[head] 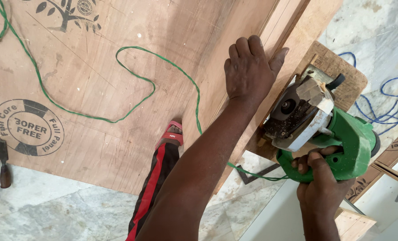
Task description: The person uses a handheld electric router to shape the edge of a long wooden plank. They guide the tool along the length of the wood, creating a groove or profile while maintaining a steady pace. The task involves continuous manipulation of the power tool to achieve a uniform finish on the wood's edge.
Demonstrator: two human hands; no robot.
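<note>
**Inspector:** Right hand [321, 185] is wrapped tight round the handle of the green circular saw [323, 129]. The saw sits on a narrow wooden strip [292, 33] at the right edge of the big plywood sheet [96, 80], over a small offcut board [344, 71].

**Onlooker:** And the other hand?

**Inspector:** Left hand [250, 69] lies palm down on the strip, fingers together, thumb hooked over the edge, just ahead of the saw. It grips nothing; it pins the wood.

**Onlooker:** Anything to correct?

**Inspector:** In my judgement, that hand is near the blade's line and would be safer further off. The green cord [136, 76] loops across the sheet and runs under the forearm; I'd want it behind the saw. The blade itself I cannot see. A chisel [2, 160] lies on the floor, well apart.
</note>
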